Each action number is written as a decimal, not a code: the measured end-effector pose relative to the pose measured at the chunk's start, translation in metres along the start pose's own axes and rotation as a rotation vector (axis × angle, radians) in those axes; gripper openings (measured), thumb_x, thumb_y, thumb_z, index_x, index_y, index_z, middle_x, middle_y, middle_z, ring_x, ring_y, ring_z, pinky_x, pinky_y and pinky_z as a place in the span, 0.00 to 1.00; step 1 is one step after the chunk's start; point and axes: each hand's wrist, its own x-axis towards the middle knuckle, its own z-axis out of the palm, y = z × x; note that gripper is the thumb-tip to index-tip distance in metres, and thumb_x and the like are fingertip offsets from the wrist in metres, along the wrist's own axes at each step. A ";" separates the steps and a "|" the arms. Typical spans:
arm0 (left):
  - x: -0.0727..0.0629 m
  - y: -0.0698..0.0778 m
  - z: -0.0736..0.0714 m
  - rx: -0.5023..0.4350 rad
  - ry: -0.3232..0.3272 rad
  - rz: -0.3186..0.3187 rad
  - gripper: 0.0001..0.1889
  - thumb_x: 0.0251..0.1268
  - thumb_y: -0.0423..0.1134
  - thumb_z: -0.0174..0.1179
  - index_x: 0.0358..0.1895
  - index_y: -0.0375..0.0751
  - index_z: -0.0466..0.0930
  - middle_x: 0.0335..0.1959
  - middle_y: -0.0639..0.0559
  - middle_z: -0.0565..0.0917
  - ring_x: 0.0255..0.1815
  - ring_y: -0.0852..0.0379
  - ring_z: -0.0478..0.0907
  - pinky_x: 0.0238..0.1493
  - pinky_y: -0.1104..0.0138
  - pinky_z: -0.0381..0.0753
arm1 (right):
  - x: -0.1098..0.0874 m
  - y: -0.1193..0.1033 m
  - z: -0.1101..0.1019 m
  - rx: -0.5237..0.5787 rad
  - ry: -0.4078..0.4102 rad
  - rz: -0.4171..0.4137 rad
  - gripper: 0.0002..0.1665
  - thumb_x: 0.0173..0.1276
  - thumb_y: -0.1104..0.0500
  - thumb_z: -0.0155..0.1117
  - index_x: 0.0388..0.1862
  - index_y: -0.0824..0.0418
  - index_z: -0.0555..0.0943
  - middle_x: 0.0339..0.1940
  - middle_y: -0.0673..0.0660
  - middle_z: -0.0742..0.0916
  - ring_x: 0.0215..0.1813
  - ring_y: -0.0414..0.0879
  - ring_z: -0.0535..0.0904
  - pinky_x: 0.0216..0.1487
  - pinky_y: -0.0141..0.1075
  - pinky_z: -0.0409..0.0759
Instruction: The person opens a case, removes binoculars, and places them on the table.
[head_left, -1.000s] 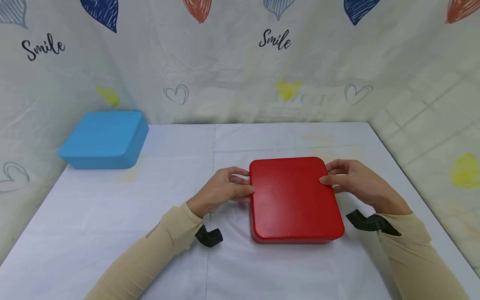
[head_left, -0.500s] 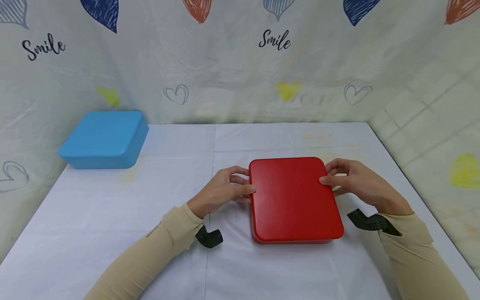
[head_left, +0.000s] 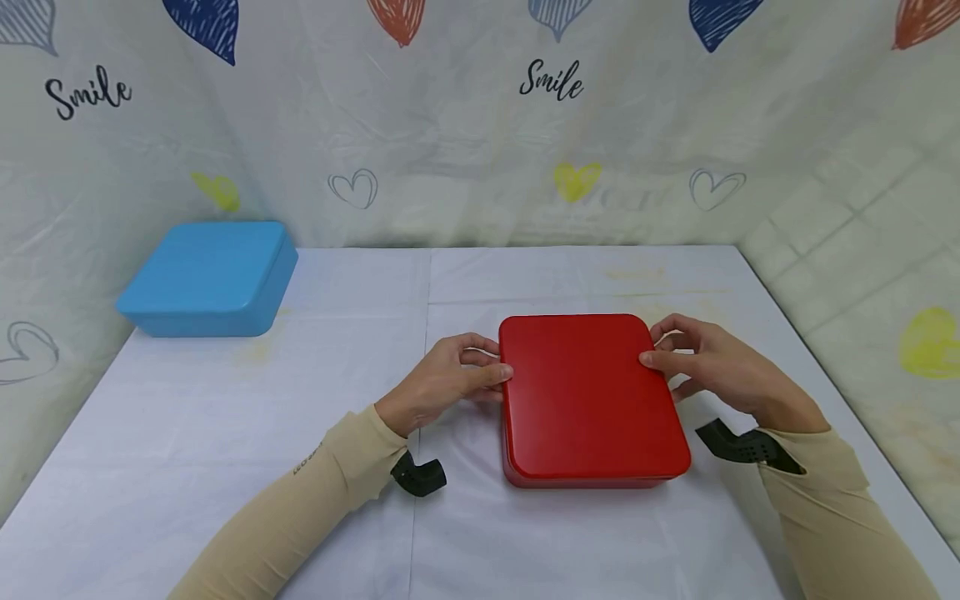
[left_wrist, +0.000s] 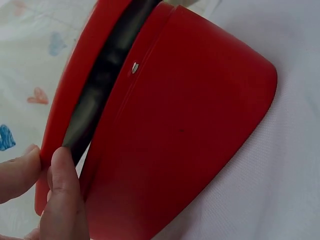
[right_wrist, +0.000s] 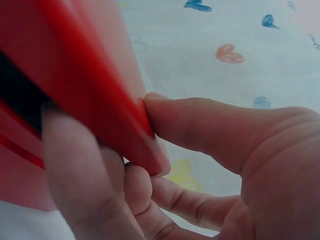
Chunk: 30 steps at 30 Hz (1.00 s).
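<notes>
A red square box with rounded corners stands on the white table, its lid (head_left: pixel 592 392) parted from the base (left_wrist: pixel 180 110). Through the gap in the left wrist view, the dark inside shows. My left hand (head_left: pixel 442 383) pinches the lid's left edge, thumb on top and a finger under the rim. On the opposite edge, my right hand (head_left: pixel 723 367) pinches the lid too. Its thumb lies on the lid's outer face in the right wrist view, with fingers beneath the rim. The box's contents are hidden.
A blue box (head_left: pixel 210 271) of similar shape, closed, sits at the table's back left corner. Behind the white-covered table (head_left: pixel 360 283) hangs a printed sheet (head_left: pixel 450 117) with hearts and lettering. The table's right edge runs beyond my right hand.
Both hands keep hold of the lid at nearly the same place. My left thumb has crept slightly onto the lid's top, and the lower fingers of my right hand have spread a little.
</notes>
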 end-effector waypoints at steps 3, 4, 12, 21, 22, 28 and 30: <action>0.001 0.000 0.000 -0.023 0.002 0.014 0.24 0.69 0.35 0.67 0.64 0.35 0.71 0.51 0.42 0.84 0.42 0.55 0.88 0.54 0.54 0.89 | -0.001 0.000 -0.001 0.010 -0.002 -0.002 0.26 0.77 0.46 0.63 0.61 0.58 0.67 0.49 0.62 0.83 0.46 0.52 0.86 0.43 0.46 0.90; 0.001 0.000 0.001 -0.029 0.003 0.018 0.24 0.69 0.35 0.66 0.65 0.35 0.71 0.51 0.42 0.84 0.42 0.55 0.88 0.54 0.54 0.89 | -0.002 0.000 -0.001 0.012 -0.003 -0.008 0.25 0.77 0.45 0.62 0.61 0.57 0.67 0.49 0.62 0.83 0.46 0.51 0.86 0.43 0.46 0.90; 0.002 -0.001 0.002 -0.058 0.014 0.029 0.24 0.71 0.33 0.64 0.66 0.34 0.69 0.51 0.43 0.84 0.40 0.55 0.88 0.49 0.55 0.90 | -0.003 -0.001 -0.001 0.018 0.004 -0.046 0.24 0.79 0.48 0.60 0.63 0.59 0.67 0.48 0.60 0.84 0.45 0.48 0.86 0.41 0.46 0.90; 0.001 0.002 0.002 -0.059 0.046 0.053 0.24 0.73 0.34 0.62 0.68 0.35 0.68 0.50 0.44 0.84 0.37 0.56 0.86 0.45 0.55 0.91 | -0.006 -0.002 -0.001 0.014 -0.005 -0.048 0.32 0.77 0.47 0.63 0.72 0.58 0.66 0.52 0.61 0.81 0.47 0.47 0.86 0.44 0.44 0.90; 0.001 0.002 0.002 -0.063 0.051 0.049 0.24 0.73 0.34 0.63 0.68 0.36 0.68 0.49 0.46 0.84 0.37 0.56 0.85 0.44 0.55 0.91 | -0.007 -0.002 -0.001 0.016 -0.011 -0.059 0.33 0.76 0.48 0.63 0.73 0.58 0.65 0.52 0.61 0.81 0.47 0.47 0.86 0.44 0.44 0.90; 0.002 0.004 0.001 -0.073 0.075 0.047 0.24 0.73 0.36 0.63 0.69 0.42 0.70 0.45 0.48 0.84 0.36 0.55 0.86 0.43 0.55 0.91 | -0.009 -0.004 0.000 0.020 -0.012 -0.066 0.34 0.75 0.49 0.65 0.74 0.55 0.65 0.53 0.63 0.82 0.47 0.49 0.86 0.44 0.44 0.90; 0.003 0.003 0.001 -0.076 0.082 0.048 0.24 0.73 0.36 0.64 0.69 0.43 0.70 0.46 0.48 0.84 0.36 0.55 0.86 0.44 0.54 0.91 | -0.009 -0.005 0.000 0.014 -0.001 -0.061 0.33 0.75 0.48 0.65 0.73 0.53 0.66 0.54 0.64 0.81 0.48 0.49 0.86 0.45 0.44 0.90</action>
